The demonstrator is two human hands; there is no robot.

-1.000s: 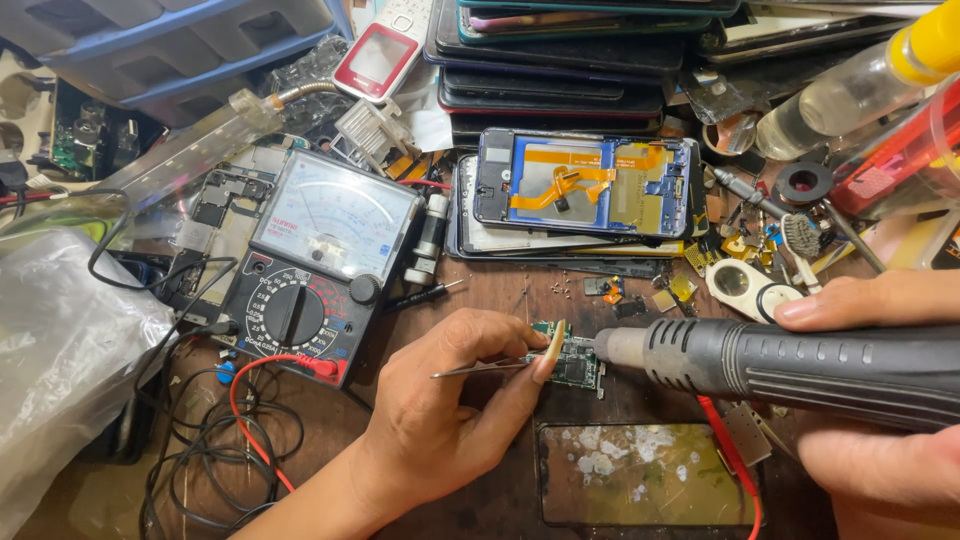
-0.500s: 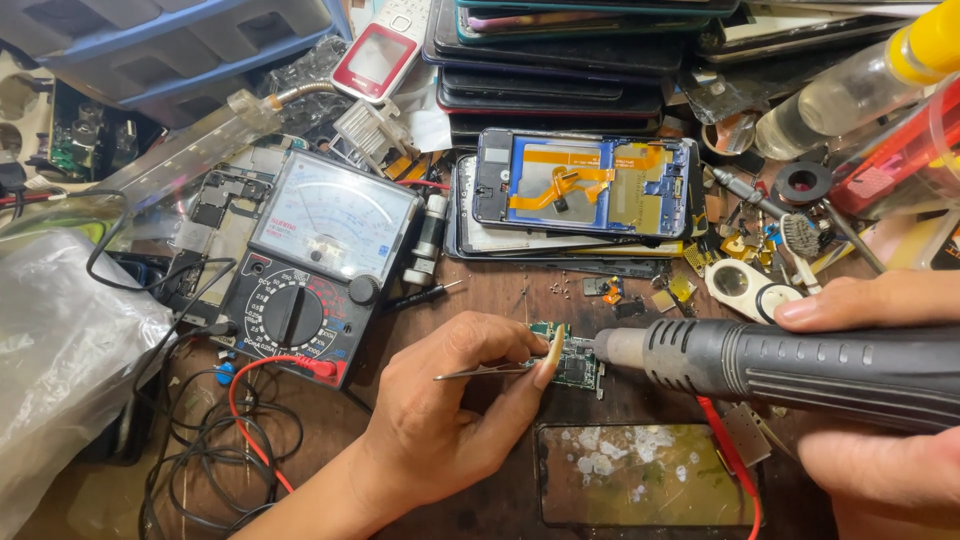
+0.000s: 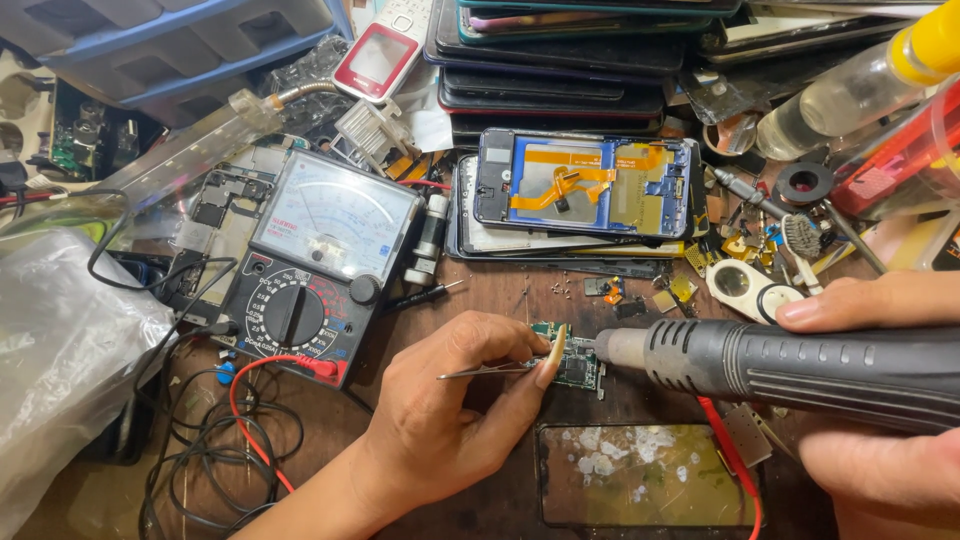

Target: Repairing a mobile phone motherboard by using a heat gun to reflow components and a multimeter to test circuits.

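My left hand [image 3: 440,420] pinches thin metal tweezers [image 3: 485,371], their tips on a small green circuit board [image 3: 572,362] lying on the wooden bench. My right hand [image 3: 880,400] grips the black handle of a hot-air gun [image 3: 800,365]; its metal nozzle points left and sits almost against the board's right side. The right thumb lies along the top of the gun, and the fingers wrap beneath it.
An analog multimeter [image 3: 315,265] with red and black leads sits at left. An opened phone [image 3: 585,185] lies behind the board on a stack of phones. A cracked phone screen [image 3: 640,475] lies near the front edge. A clear bottle [image 3: 850,90], small parts and a plastic bag [image 3: 60,350] crowd the bench.
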